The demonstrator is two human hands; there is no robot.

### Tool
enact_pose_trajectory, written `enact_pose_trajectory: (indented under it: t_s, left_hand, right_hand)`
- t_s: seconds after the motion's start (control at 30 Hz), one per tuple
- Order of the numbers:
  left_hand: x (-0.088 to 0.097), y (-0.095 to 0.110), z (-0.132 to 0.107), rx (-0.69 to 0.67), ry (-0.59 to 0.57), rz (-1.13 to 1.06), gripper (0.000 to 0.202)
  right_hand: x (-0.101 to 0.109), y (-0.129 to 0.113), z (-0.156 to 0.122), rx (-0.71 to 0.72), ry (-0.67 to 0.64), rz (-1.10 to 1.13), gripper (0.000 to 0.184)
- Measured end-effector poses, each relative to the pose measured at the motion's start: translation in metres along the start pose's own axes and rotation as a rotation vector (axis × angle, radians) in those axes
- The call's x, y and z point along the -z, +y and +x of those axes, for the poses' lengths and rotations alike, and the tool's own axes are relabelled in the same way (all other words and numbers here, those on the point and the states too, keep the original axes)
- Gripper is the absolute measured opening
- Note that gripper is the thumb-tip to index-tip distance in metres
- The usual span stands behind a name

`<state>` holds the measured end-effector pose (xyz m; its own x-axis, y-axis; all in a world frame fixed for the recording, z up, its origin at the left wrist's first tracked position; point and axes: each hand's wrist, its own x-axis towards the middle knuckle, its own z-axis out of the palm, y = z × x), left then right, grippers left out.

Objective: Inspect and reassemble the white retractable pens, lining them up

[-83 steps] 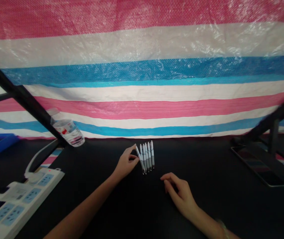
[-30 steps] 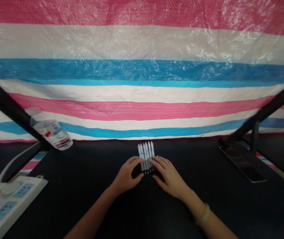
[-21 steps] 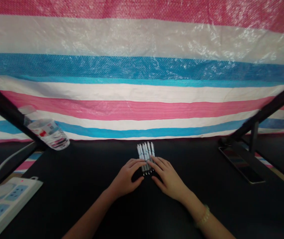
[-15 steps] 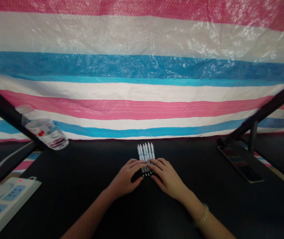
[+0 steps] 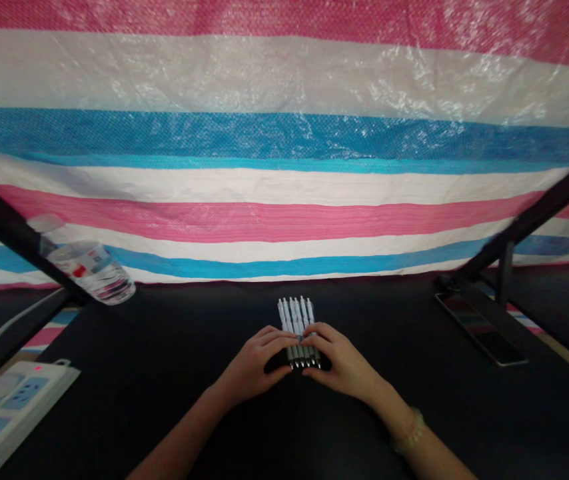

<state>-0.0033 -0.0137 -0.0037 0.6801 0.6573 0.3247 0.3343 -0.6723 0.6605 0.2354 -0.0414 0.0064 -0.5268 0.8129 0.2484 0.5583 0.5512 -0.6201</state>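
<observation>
Several white pens (image 5: 292, 325) lie side by side in a row on the black table (image 5: 204, 320), tips toward me. My left hand (image 5: 259, 360) curves about the left side of the row, its fingers over the pens and its thumb near the tips. From the right, my right hand (image 5: 339, 360) grips the row in the same way, index finger across the barrels and thumb by the tips. The fingertips of both hands nearly meet over the middle of the pens and hide part of the barrels.
A clear plastic water bottle (image 5: 97, 273) leans behind a black bar at the left. Nearer on that side is a white power strip (image 5: 39, 393) with a plug and cable. A phone (image 5: 482, 330) lies at the right by another black bar. A striped sheet (image 5: 284, 220) hangs behind the table.
The pens have slid a little toward me, with both hands on them. More of the lower barrels and tips shows between the hands.
</observation>
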Motion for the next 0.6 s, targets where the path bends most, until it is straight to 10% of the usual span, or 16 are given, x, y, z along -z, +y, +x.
enact_pose_trajectory:
  t_s: [0.6]
  left_hand:
    - [0.0023,0.002,0.0008,-0.008,-0.021,-0.025,0.051]
  right_hand:
    - [-0.0061,0.0072,-0.0007,0.003,0.017,-0.02,0.036]
